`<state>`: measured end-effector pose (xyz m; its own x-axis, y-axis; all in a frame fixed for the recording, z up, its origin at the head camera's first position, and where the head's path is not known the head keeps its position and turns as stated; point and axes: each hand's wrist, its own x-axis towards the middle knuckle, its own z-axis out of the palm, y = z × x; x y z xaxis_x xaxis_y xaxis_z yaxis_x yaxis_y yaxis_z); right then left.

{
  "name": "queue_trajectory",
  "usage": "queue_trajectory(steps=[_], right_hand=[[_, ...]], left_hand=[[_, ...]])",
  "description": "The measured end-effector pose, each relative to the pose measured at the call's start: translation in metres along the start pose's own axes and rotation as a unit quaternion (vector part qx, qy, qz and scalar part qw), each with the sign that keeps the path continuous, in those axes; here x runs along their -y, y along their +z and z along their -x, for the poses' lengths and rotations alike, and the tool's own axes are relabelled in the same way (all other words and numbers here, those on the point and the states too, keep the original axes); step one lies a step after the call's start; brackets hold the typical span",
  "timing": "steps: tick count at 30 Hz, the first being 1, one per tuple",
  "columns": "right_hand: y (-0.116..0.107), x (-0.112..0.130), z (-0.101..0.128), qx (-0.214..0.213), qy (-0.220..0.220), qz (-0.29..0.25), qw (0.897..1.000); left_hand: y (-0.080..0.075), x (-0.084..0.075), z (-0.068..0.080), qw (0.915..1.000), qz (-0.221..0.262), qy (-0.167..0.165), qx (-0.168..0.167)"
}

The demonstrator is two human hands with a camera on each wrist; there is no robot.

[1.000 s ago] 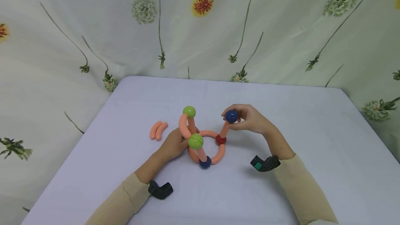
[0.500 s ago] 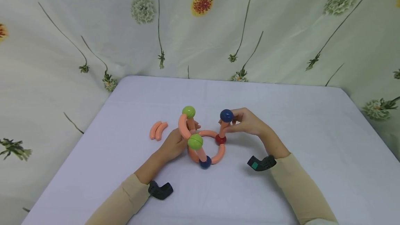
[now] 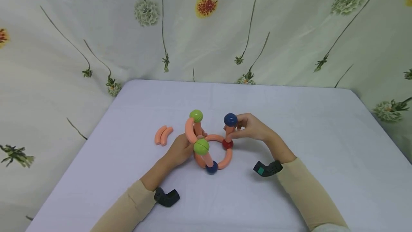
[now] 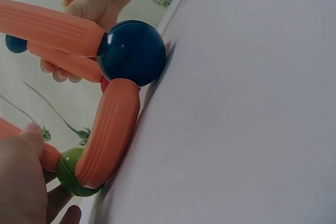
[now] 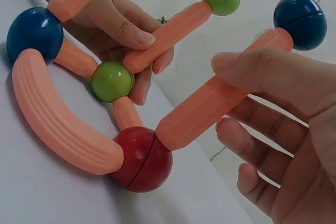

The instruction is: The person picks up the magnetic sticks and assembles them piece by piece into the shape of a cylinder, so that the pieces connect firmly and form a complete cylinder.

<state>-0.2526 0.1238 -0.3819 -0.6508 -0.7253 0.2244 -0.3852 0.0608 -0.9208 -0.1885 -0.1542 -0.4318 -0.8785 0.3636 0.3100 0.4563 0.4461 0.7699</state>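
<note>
Head view high, looking down; wrist views close (shared red ball).

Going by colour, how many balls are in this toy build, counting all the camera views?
green balls: 3 (one is low in the ring, behind the left hand in the head view)
blue balls: 2
red ball: 1
Total: 6

Bright, even, diffuse light; soft faint shadows; no glare; head view edges bowed; wrist close-ups slightly soft
</note>
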Motion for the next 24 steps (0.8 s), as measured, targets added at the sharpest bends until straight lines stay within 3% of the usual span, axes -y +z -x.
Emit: queue_trajectory(steps=[12,24], right_hand=[[0.004,-0.012,-0.001,0.029,0.062,0.033,0.997],[0.01,-0.034,-0.001,0.058,0.086,0.032,0.994]], left_hand=[[0.002,0.005,0.002,1.0,0.006,0.004,0.003],[-0.001,0.004,0.005,0.9989,-0.04,-0.014,0.02]])
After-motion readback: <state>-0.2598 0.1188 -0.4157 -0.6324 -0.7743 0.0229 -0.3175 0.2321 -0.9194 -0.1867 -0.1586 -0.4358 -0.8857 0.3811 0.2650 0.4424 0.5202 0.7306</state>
